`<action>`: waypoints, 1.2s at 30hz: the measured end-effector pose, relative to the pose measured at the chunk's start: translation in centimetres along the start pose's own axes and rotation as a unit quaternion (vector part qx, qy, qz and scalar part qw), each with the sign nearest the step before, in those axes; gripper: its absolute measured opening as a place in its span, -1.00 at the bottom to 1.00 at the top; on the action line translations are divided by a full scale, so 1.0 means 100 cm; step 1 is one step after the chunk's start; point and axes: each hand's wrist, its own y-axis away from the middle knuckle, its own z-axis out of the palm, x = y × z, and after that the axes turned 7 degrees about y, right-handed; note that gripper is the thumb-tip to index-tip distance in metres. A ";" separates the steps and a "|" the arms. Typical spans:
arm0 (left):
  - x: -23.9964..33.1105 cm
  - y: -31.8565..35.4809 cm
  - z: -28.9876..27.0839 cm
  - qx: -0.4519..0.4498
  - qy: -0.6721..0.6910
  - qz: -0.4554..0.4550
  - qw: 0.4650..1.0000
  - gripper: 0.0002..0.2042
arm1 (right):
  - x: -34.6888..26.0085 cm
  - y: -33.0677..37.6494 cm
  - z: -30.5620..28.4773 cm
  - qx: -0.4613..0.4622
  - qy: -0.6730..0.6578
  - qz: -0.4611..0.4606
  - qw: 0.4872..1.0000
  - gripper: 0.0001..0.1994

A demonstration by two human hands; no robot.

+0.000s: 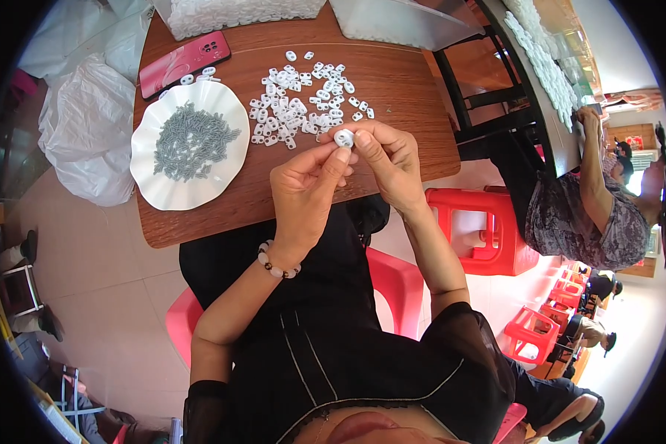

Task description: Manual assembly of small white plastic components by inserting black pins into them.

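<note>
Over the near part of the brown table (pixel 392 81), both my hands meet at a small white plastic piece (pixel 343 138) with round holes. My left hand (pixel 307 189), with a beaded bracelet at its wrist, pinches it from the left and below. My right hand (pixel 394 163) pinches it from the right, thumb and forefinger closed on it. Just beyond my fingers lies a loose spread of similar white two-holed pieces (pixel 281 107). To the left, a white wavy-rimmed plate (pixel 233 163) bears a heap of small grey rod-like parts (pixel 189 140).
A pink phone (pixel 185 65) lies beyond the plate, with a few white pieces beside it. Clear bins (pixel 244 16) of white pieces stand at the far edge. A white plastic bag (pixel 89 133) is left of the table; a red stool (pixel 488 229) and another person (pixel 584 214) are at right.
</note>
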 end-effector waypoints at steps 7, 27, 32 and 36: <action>-0.001 -0.001 -0.001 0.002 0.000 0.001 1.000 -0.82 | 0.001 0.000 -0.001 -0.004 0.008 0.004 1.000 -0.72; 0.003 0.001 -0.016 -0.007 -0.004 -0.025 1.000 -0.78 | 0.010 -0.001 -0.005 0.007 0.074 -0.068 0.995 -0.87; 0.007 0.007 -0.015 -0.017 0.015 -0.025 0.999 -0.77 | 0.007 -0.002 -0.008 0.006 0.181 -0.167 0.969 -0.89; 0.012 0.012 -0.015 -0.021 0.039 -0.045 0.998 -0.79 | 0.005 -0.001 -0.009 0.000 0.231 -0.210 0.950 -0.90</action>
